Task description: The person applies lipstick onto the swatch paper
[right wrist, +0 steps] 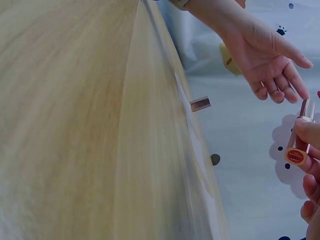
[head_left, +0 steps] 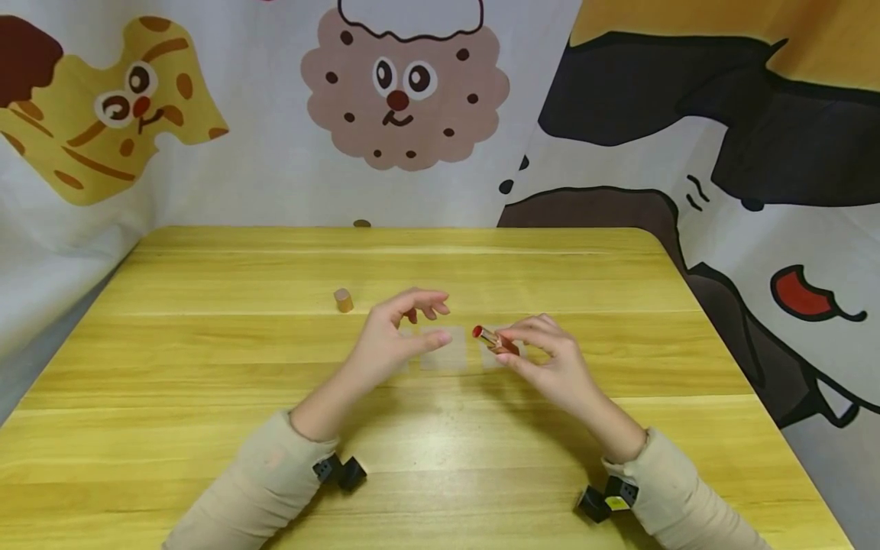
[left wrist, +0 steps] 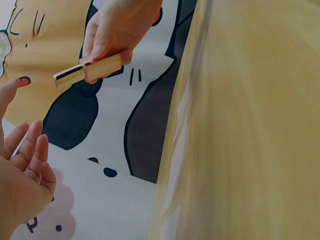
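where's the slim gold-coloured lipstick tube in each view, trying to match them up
Head: the slim gold-coloured lipstick tube is right of centre, in the right hand.
Left wrist: upper left.
Right wrist: near the right edge, about mid-height.
Shared landmark: the person's bare left hand, visible in all three.

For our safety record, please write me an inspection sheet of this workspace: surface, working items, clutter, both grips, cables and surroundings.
Surface: wood-grain table, pale patches near the middle, nature unclear.
Job's things: lipstick tube, red at its tip; small cap-like piece, standing apart on the table.
Clutter: nothing seen.
Grips: left grip holds nothing; right grip holds the lipstick tube.
Cables: nothing seen.
Surroundings: cartoon-printed cloth behind the table; black device at each wrist.
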Tool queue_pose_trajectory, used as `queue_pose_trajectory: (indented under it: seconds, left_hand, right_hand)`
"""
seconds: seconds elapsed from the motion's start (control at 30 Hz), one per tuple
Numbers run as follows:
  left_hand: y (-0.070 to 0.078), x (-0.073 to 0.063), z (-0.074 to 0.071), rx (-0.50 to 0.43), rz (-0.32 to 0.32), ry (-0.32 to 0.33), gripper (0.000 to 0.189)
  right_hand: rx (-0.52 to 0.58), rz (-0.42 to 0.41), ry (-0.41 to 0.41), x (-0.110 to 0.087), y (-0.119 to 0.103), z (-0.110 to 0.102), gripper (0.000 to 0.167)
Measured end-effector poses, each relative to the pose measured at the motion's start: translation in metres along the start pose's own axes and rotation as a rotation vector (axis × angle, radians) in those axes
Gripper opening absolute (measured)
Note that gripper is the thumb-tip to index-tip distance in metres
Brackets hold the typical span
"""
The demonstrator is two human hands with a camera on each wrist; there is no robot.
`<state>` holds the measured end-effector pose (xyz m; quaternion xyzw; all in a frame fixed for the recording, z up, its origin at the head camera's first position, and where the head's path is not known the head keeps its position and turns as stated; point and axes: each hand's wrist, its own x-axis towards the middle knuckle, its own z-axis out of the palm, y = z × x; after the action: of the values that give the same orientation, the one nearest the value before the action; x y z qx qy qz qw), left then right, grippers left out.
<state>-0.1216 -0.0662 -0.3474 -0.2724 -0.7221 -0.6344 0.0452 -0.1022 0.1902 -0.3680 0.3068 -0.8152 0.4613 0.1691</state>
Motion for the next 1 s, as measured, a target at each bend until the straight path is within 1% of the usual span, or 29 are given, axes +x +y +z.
queue_pose_trajectory:
  seconds: [0.13,0.23,0.37,0.8,1.0]
  left_hand:
    - [-0.002,-0.002,0.007,0.015,0.003,-0.016,0.042]
    - [-0.003,-0.003,0.012,0.032,-0.002,-0.022,0.042]
    - [-0.003,-0.005,0.016,0.030,-0.006,-0.028,0.041]
    - [-0.005,-0.008,0.027,0.015,-0.015,-0.057,0.043]
    - [-0.007,-0.009,0.031,0.006,-0.043,-0.053,0.042]
  right_hand:
    - [0.020,-0.009,-0.003,-0.002,0.006,0.000,0.033]
    - [0.028,-0.011,-0.005,-0.002,0.005,0.000,0.033]
    - [0.032,-0.007,-0.006,-0.003,0.004,0.001,0.033]
    - [0.022,-0.009,-0.020,-0.004,0.004,0.002,0.033]
    - [0.024,-0.012,-0.029,-0.004,0.001,0.003,0.034]
